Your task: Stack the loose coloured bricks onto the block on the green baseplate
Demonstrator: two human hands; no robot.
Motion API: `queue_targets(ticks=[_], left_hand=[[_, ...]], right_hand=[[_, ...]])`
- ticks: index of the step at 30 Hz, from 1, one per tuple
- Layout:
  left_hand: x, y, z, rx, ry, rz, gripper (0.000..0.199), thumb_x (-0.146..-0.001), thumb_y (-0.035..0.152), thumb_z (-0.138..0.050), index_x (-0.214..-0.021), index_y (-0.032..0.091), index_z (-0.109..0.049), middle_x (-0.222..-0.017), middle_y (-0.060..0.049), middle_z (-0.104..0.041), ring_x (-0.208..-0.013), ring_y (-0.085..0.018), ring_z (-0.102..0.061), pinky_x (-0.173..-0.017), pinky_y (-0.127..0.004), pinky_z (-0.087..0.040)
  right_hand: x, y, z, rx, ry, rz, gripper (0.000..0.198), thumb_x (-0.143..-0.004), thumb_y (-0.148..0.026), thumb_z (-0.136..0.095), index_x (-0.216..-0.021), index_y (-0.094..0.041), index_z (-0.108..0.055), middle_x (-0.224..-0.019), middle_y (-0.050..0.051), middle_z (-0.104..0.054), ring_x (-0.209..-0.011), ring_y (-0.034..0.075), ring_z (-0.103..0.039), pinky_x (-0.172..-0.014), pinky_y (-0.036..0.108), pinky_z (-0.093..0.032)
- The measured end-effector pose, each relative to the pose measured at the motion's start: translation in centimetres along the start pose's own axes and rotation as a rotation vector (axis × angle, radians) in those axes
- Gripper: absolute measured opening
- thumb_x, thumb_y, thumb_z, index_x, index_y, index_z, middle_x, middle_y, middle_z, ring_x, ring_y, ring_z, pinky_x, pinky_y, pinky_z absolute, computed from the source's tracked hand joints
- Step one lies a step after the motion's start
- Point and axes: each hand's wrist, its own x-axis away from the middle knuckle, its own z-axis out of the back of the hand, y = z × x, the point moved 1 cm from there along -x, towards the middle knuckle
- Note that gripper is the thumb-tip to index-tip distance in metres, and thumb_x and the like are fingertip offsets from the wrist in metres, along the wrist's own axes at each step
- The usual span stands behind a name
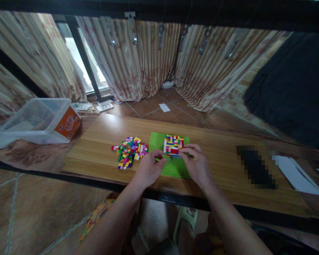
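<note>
A bright green studded baseplate point(155, 140) lies on the wooden board, carrying a low rectangular build of multicoloured toy building bricks point(174, 141). At the build's front left corner is my left hand point(151, 168); its thumb and index finger are apart, and nothing shows between them. My right hand point(198, 164) is at the front right corner, thumb and index finger closed around a small red toy brick point(180, 151). Whether that brick is pressed onto the build cannot be made out. To the left of the plate spreads a loose pile of small coloured bricks point(130, 150).
A clear plastic bin point(39, 138) with an orange label stands at the left. Toward the right of the wooden board point(218, 148) lies a dark, pixelated object point(256, 168), with white paper point(297, 175) beyond it. Striped curtains point(159, 60) hang behind.
</note>
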Motion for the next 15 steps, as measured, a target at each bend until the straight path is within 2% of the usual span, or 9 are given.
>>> queue_targets(ticks=[3,5,8,11,15], left_hand=[[-0.1,-0.2,-0.1,0.004,0.000,-0.012,0.023,-0.081,0.022,-0.058,-0.100,0.014,-0.068,-0.086,-0.004,-0.070,-0.071,-0.015,-0.061,-0.064,-0.026,-0.045],[0.0,-0.1,-0.1,0.008,-0.005,-0.011,0.023,-0.081,0.022,-0.058,-0.100,0.014,-0.068,-0.086,-0.004,-0.070,-0.071,-0.015,-0.061,-0.063,-0.025,-0.045],[0.1,0.2,-0.1,-0.009,-0.007,-0.005,0.022,-0.080,0.022,-0.058,-0.098,0.014,-0.068,-0.085,-0.005,-0.070,-0.070,-0.014,-0.061,-0.063,-0.025,-0.045],[0.1,0.3,-0.1,-0.009,-0.006,0.010,0.023,-0.081,0.021,-0.058,-0.099,0.013,-0.068,-0.085,-0.005,-0.070,-0.070,-0.014,-0.061,-0.063,-0.025,-0.045],[-0.1,-0.1,-0.2,-0.009,0.009,-0.004,0.022,-0.081,0.021,-0.059,-0.100,0.014,-0.067,-0.087,-0.005,-0.071,-0.074,-0.016,-0.063,-0.065,-0.026,-0.047]], right_hand=[[0.0,0.5,-0.4,-0.063,0.035,-0.087,0.014,-0.079,-0.034,-0.066,-0.078,-0.023,-0.075,-0.100,0.006,-0.063,-0.093,0.022,-0.062,-0.075,0.035,-0.049],[-0.1,0.9,-0.7,-0.126,0.060,-0.149,0.013,-0.074,-0.034,-0.069,-0.076,-0.023,-0.075,-0.096,0.006,-0.065,-0.090,0.021,-0.062,-0.076,0.035,-0.048],[-0.1,1.3,-1.2,-0.262,0.074,-0.260,0.012,-0.069,-0.033,-0.072,-0.074,-0.022,-0.075,-0.085,0.004,-0.067,-0.079,0.019,-0.061,-0.078,0.036,-0.047],[-0.1,1.3,-1.6,-0.407,0.091,-0.372,0.015,-0.063,-0.033,-0.076,-0.072,-0.022,-0.074,-0.073,0.001,-0.067,-0.070,0.017,-0.057,-0.072,0.034,-0.045],[-0.1,0.9,-1.9,-0.507,0.125,-0.434,0.018,-0.057,-0.033,-0.078,-0.069,-0.021,-0.072,-0.069,0.000,-0.067,-0.066,0.016,-0.057,-0.068,0.032,-0.046]])
